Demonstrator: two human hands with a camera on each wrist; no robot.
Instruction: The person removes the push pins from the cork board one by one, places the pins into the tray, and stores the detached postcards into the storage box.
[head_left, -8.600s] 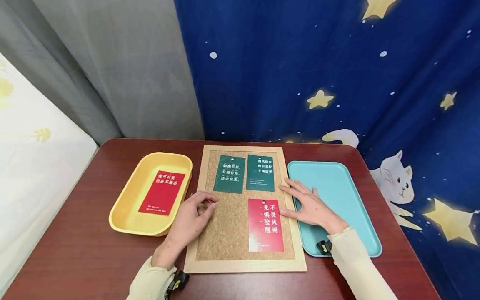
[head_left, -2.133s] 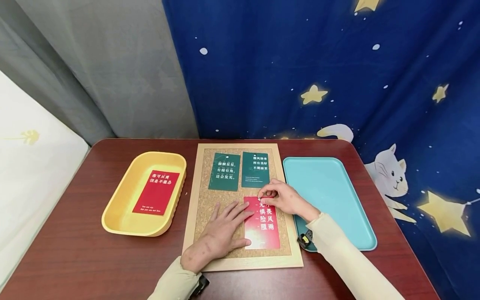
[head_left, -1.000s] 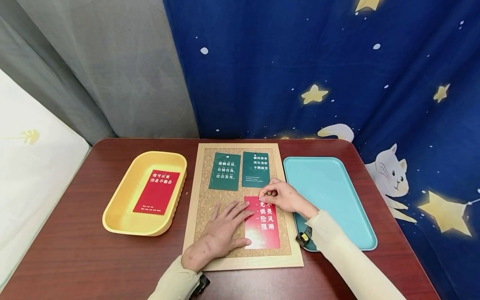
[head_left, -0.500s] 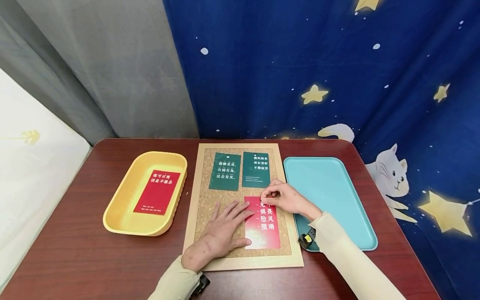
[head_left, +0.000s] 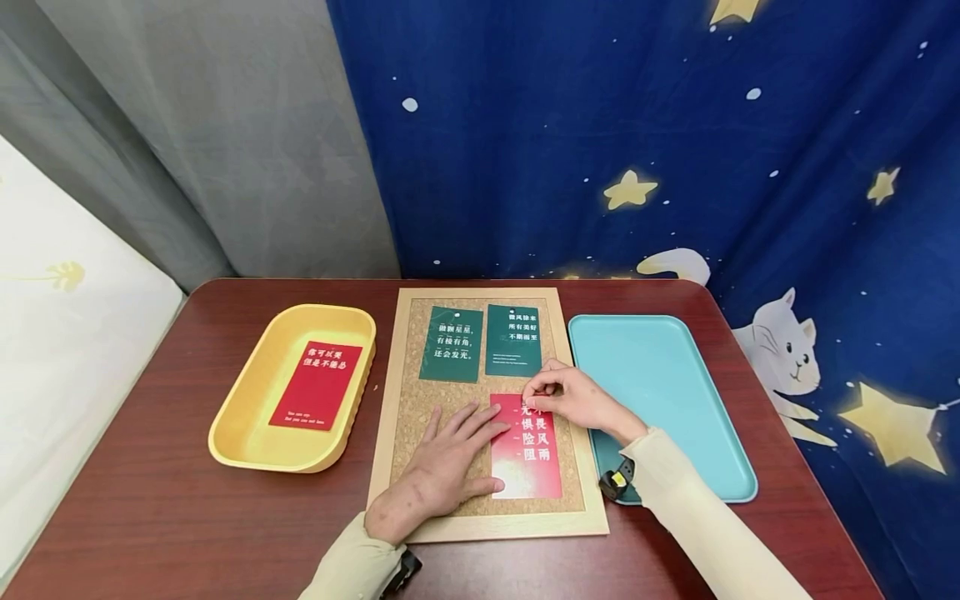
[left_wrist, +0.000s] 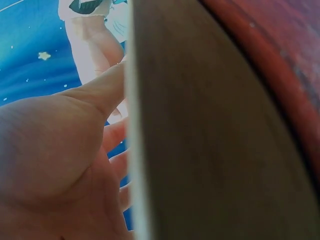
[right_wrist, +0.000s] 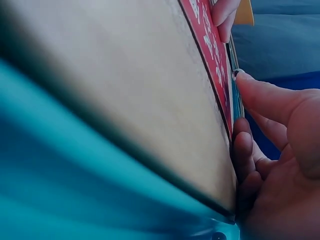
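A red card [head_left: 525,467] with white lettering lies on the framed cork board [head_left: 420,525], at its lower right. My left hand [head_left: 442,467] rests spread on the cork, with fingertips and thumb touching the card's left side. In the left wrist view, the board's edge hides the ends of that hand's [left_wrist: 55,155] fingers. At the card's top edge, my right hand [head_left: 573,398] pinches a small thumbtack [right_wrist: 237,73] between thumb and curled fingers; its shiny head shows by the thumb in the right wrist view. Two green cards [head_left: 452,346] are pinned along the board's upper part.
Left of the board stands a yellow basket [head_left: 247,442] with another red card [head_left: 318,387] in it. A turquoise tray [head_left: 675,400] lies to the right, partly under my right wrist. Curtains hang behind the dark red table [head_left: 150,500].
Since the oldest frame, the left hand has moved right and flattened onto the board and card. The right hand has gone from the board's right edge to the card's thumbtack. Lately both barely move.
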